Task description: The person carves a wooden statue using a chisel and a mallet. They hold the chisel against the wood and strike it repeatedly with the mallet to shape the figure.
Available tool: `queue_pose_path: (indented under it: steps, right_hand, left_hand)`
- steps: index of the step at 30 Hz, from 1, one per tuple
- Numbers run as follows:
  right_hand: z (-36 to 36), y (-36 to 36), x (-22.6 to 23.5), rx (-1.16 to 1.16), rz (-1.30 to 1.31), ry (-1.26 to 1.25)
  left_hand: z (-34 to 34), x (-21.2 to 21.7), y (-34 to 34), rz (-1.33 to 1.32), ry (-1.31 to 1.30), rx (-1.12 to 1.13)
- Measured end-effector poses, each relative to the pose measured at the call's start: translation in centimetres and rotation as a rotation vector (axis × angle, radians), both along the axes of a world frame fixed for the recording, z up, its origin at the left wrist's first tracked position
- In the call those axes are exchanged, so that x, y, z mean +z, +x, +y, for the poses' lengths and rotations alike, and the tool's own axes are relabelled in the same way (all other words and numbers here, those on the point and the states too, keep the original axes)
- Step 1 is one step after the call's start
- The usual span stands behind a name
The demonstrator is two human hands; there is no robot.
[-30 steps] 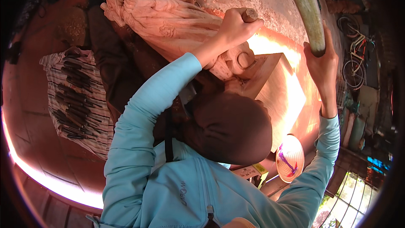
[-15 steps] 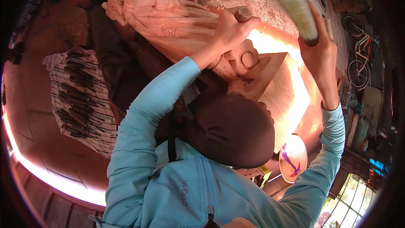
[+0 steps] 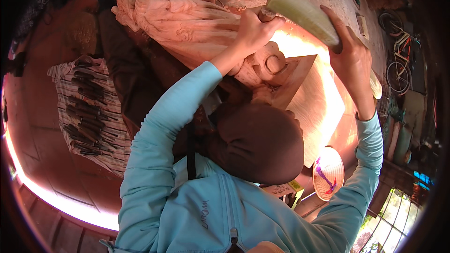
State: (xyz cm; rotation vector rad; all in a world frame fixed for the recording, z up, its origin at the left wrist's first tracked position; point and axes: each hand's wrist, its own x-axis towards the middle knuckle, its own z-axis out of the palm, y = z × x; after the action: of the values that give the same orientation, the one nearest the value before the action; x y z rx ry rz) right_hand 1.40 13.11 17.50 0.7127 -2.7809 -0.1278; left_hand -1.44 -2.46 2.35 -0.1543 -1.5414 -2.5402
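My left hand (image 3: 255, 32) is wrapped around the round wooden handle of a chisel (image 3: 266, 15); its blade is hidden below the fist. Beneath it lies a pale carved wooden statue (image 3: 197, 23) with draped folds and a head-like end with a curved ring. In my right hand (image 3: 351, 58) is a pale, thick wooden mallet (image 3: 302, 13), tilted down to the right. The mallet's far end is at the top of the chisel handle; whether they touch, I cannot tell. A pale rounded end (image 3: 375, 84) shows beside my right wrist.
Several carving tools (image 3: 86, 107) lie on a striped cloth (image 3: 112, 157) at left. A dark brown rounded shape (image 3: 260, 145) is below the statue. A conical hat (image 3: 328, 178) rests at lower right, beside a small box (image 3: 286, 189). A bicycle (image 3: 399, 61) stands far right.
The mallet has swung down and left, from raised and blurred to level with the chisel handle's top. My left hand has barely shifted on the chisel.
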Motion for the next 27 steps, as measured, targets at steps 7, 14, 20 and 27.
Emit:
queue_pose_path:
  steps: [7,14,20,27]
  right_hand:
    - [0.9,0.2,-0.8,-0.037,-0.049,0.095]
    - [2.5,-0.2,-1.1,-0.073,0.012,-0.265]
    - [1.4,0.1,-0.6,-0.003,0.027,-0.171]
    - [0.9,0.6,-0.2,-0.079,-0.052,0.061]
  left_hand:
    - [0.5,-0.1,-0.1,0.085,-0.028,0.023]
    - [0.4,-0.4,-0.3,0.099,-0.101,0.001]
    - [0.4,-0.7,-0.5,0.14,-0.146,0.034]
    - [1.1,-0.6,-0.4,0.026,-0.157,-0.045]
